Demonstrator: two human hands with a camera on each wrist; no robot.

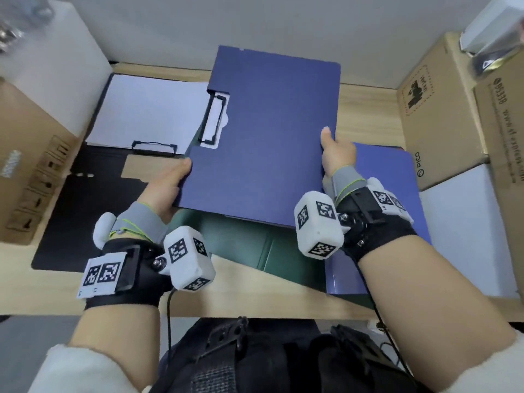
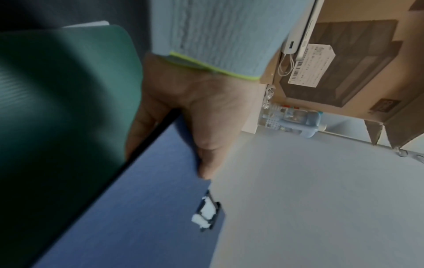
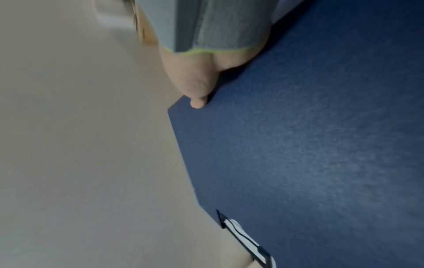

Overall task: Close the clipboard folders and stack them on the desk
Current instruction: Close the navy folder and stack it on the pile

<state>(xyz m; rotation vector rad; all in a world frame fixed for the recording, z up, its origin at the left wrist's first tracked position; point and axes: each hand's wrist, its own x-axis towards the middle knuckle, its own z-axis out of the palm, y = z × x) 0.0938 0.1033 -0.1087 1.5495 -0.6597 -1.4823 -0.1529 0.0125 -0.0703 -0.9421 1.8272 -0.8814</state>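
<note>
A closed dark blue clipboard folder [image 1: 266,137] is held in the air over the desk, its black clip [image 1: 213,120] showing through the cover's cut-out. My left hand [image 1: 170,180] grips its near left edge, thumb on top [image 2: 204,154]. My right hand [image 1: 336,154] grips its right edge, thumb on the cover [image 3: 197,103]. Under it lies a green folder [image 1: 255,248]. A lighter blue folder [image 1: 397,194] lies shut at the right. At the left, a black folder [image 1: 85,194] lies open with white paper [image 1: 147,112] under its clip.
Cardboard boxes stand at the right [image 1: 442,109] and at the left [image 1: 25,165]. A white box [image 1: 65,52] sits at the back left. The wooden desk [image 1: 255,293] shows bare along its front edge, and a white wall rises behind.
</note>
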